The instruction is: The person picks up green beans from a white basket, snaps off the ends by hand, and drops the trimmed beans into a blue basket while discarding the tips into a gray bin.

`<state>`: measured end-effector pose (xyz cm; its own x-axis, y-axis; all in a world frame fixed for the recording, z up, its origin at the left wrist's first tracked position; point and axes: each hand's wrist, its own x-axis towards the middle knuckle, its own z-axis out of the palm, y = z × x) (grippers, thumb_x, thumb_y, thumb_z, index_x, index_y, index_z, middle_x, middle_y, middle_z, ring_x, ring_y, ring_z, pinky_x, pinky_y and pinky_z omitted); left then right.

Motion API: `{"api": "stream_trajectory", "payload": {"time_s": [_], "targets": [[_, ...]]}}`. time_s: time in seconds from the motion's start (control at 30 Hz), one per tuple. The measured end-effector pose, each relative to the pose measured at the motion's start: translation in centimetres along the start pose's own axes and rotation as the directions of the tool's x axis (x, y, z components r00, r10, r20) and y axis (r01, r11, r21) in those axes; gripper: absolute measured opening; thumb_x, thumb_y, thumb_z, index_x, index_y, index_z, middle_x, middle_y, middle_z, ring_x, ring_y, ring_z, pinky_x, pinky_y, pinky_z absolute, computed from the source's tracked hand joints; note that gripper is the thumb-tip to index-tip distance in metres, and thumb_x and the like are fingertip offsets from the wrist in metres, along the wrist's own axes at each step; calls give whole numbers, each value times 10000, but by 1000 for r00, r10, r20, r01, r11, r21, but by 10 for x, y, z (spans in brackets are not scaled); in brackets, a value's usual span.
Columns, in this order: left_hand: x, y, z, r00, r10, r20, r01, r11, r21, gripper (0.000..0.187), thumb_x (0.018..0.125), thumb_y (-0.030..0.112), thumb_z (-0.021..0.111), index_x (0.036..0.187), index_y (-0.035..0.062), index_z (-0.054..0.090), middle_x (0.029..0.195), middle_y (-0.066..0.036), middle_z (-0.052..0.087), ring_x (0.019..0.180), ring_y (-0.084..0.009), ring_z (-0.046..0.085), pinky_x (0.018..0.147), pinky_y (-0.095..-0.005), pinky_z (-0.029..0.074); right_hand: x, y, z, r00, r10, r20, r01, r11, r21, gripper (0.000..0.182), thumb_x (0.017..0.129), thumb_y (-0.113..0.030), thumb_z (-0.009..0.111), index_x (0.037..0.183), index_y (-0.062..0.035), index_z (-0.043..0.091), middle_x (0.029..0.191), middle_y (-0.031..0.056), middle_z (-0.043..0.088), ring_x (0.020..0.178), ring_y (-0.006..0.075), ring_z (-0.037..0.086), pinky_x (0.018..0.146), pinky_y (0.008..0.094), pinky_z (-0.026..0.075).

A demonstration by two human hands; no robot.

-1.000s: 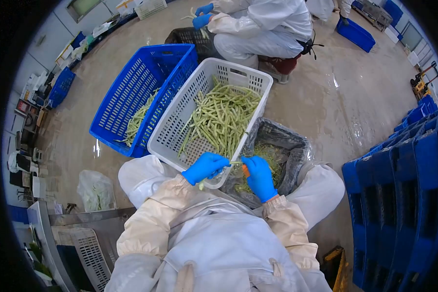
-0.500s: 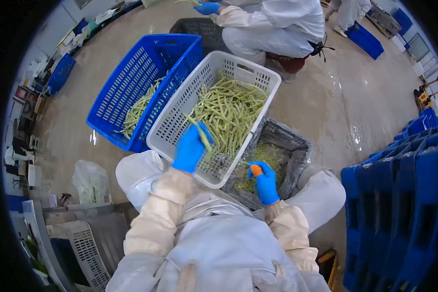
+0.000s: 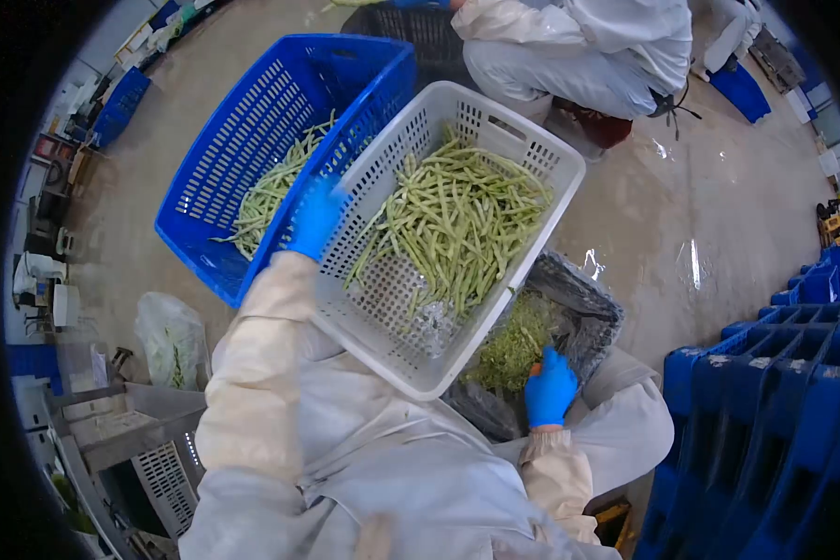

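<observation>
My left hand [image 3: 317,217], in a blue glove, is over the wall between the blue crate [image 3: 191,201] and the white crate [image 3: 555,201]; motion blurs its fingers. Green beans [image 3: 462,215] lie heaped in the white crate, and more beans [image 3: 275,201] lie in the blue one. At the right, my right hand [image 3: 551,390] is closed around a small tool with an orange handle [image 3: 535,369], mostly hidden. It is over a black-lined container [image 3: 593,322] that holds green trimmings [image 3: 513,350].
A person in white [image 3: 579,56] crouches beyond the crates, beside a dark crate [image 3: 420,47]. Blue pallets [image 3: 765,401] stand at the right. A clear bag with greens [image 3: 173,341] and a metal frame [image 3: 140,439] are at the left.
My left hand has moved left from the white crate to the blue crate's edge, and the bean it held no longer shows. My right hand has shifted right and down. The view has moved.
</observation>
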<state>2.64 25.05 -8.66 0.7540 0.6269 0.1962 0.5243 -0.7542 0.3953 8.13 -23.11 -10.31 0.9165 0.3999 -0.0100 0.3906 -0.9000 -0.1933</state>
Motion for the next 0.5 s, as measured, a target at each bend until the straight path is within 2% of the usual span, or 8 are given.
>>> {"api": "stream_trajectory", "payload": {"time_s": [0.07,0.1,0.13,0.17,0.23,0.27,0.33,0.5], "targets": [[-42,29,113,902,191,387,-37,928,-370,247,809,257,536,838,34,637,806,-174,635,774,-344,599,705,-429,457,4,-6,0,991,-50,122,37,993,108,163,726,-148,621,866,-64,620,782,172,600,682,332,584,689,435,427],[-60,63,130,704,90,704,188,933,-307,263,808,289,528,838,55,645,733,-154,632,696,-324,607,668,-422,466,5,-7,0,968,-112,223,61,972,226,158,728,-160,620,853,-63,616,754,174,599,666,341,580,674,443,428],[-83,62,179,657,324,681,-42,918,-395,261,813,296,522,826,71,654,688,-135,629,666,-298,610,650,-409,471,6,-10,2,969,-102,226,53,976,212,158,728,-160,620,853,-63,616,754,174,599,666,341,580,674,443,428],[-99,77,204,549,212,808,64,954,-294,269,814,299,525,870,67,650,767,-158,638,706,-306,616,679,-400,481,6,-14,5,966,-125,227,58,959,279,151,739,-170,614,841,-59,610,734,173,596,650,349,574,656,447,429],[-137,82,276,771,234,593,-34,944,-328,272,812,308,533,900,77,645,870,-171,631,793,-326,613,716,-430,484,7,-18,10,965,-137,225,58,943,327,148,750,-180,608,829,-55,605,713,173,594,634,356,568,639,452,430],[-146,85,299,765,245,595,-34,938,-344,272,812,308,533,900,77,645,870,-171,631,793,-326,613,716,-430,484,6,-19,11,957,-177,231,93,937,335,159,762,-191,600,836,-51,603,722,174,593,643,357,567,625,452,432],[-153,105,308,778,-78,624,104,995,-6,304,784,258,559,1026,90,635,1018,-203,596,975,-354,565,837,-449,450,5,-21,14,946,-211,245,122,934,336,170,774,-202,592,843,-47,601,730,174,592,653,358,566,612,452,434],[-150,92,314,930,-51,364,81,994,-67,173,762,212,581,788,47,627,744,-126,628,695,-339,606,667,-426,486,9,-28,5,925,-240,293,94,895,435,191,779,-179,601,899,-30,605,774,185,598,708,361,571,621,450,439]]}}
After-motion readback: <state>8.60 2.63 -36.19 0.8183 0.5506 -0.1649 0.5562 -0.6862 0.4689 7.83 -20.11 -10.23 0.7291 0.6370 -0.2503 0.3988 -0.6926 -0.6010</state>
